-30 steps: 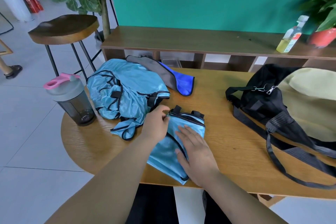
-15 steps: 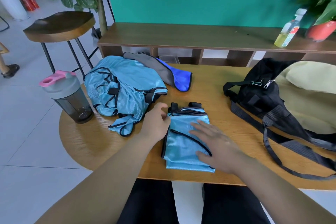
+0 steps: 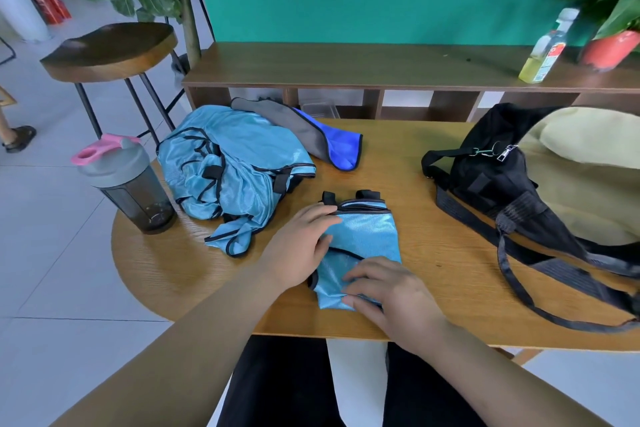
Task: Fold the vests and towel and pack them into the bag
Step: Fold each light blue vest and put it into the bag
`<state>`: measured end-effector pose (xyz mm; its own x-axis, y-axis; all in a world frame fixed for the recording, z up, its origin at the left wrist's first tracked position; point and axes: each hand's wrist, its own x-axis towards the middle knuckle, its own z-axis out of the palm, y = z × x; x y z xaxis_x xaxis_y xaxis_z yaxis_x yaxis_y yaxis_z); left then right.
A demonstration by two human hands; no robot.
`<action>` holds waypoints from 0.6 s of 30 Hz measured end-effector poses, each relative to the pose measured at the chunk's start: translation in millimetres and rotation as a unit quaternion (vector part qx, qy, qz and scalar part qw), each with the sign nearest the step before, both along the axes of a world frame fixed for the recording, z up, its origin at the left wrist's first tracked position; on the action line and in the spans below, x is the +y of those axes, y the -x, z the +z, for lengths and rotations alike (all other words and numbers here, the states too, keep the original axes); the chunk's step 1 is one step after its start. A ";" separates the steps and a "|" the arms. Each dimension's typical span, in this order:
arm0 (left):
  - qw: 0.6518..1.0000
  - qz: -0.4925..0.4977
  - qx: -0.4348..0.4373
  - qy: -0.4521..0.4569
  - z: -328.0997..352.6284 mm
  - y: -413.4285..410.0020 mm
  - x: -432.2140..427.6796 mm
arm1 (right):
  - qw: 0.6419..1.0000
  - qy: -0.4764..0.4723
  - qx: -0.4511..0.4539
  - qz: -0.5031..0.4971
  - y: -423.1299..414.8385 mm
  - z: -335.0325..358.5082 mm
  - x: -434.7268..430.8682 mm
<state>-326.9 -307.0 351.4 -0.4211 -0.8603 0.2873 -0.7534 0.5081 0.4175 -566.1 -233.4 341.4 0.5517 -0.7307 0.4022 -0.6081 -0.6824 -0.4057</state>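
Note:
A folded light-blue vest (image 3: 363, 236) with black trim lies near the table's front edge. My left hand (image 3: 299, 244) rests on its left side with fingers laid over the fabric. My right hand (image 3: 384, 291) pinches the vest's near corner between thumb and fingers. An unfolded heap of light-blue vests (image 3: 228, 170) sits at the back left. A grey and dark-blue towel (image 3: 311, 132) lies behind the heap. The black and beige bag (image 3: 519, 184) stands open at the right, its strap trailing toward the front edge.
A dark shaker bottle (image 3: 128, 184) with a pink cap stands at the table's left edge. Behind the wooden table (image 3: 433, 274) runs a low shelf (image 3: 346, 69) carrying a drink bottle (image 3: 547, 48) and a potted plant. A stool (image 3: 107, 52) stands at the left.
My right hand slid from the vest's right side back to its near corner and now pinches it. My left hand moved further onto the vest. The camera shifted slightly.

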 end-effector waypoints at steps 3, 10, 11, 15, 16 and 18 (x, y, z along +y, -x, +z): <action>1.000 0.012 0.002 0.001 0.4 -2.8 0.5 | 1.000 0.020 -0.002 0.014 7.7 6.7 2.7; 1.000 0.021 -0.011 0.013 -2.4 -5.4 1.3 | 0.990 0.108 0.080 0.045 17.1 -1.0 7.3; 0.999 0.027 -0.011 0.026 -0.7 -3.4 2.1 | 0.990 0.098 0.085 0.046 16.4 -3.5 9.9; 0.994 0.038 -0.009 0.102 13.9 11.5 14.1 | 0.995 0.076 0.051 0.026 13.3 -3.3 16.8; 0.993 0.024 -0.011 0.113 17.1 17.2 18.3 | 0.997 0.072 0.027 0.008 12.0 -1.2 16.0; 0.994 0.004 -0.058 0.095 17.5 30.8 24.5 | 0.997 0.055 -0.019 -0.059 9.1 2.7 9.9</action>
<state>-357.7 -282.5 369.0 -0.4541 -0.7984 0.3955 -0.7949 0.5635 0.2249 -575.2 -223.5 344.1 0.4476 -0.7400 0.5021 -0.6716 -0.6489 -0.3576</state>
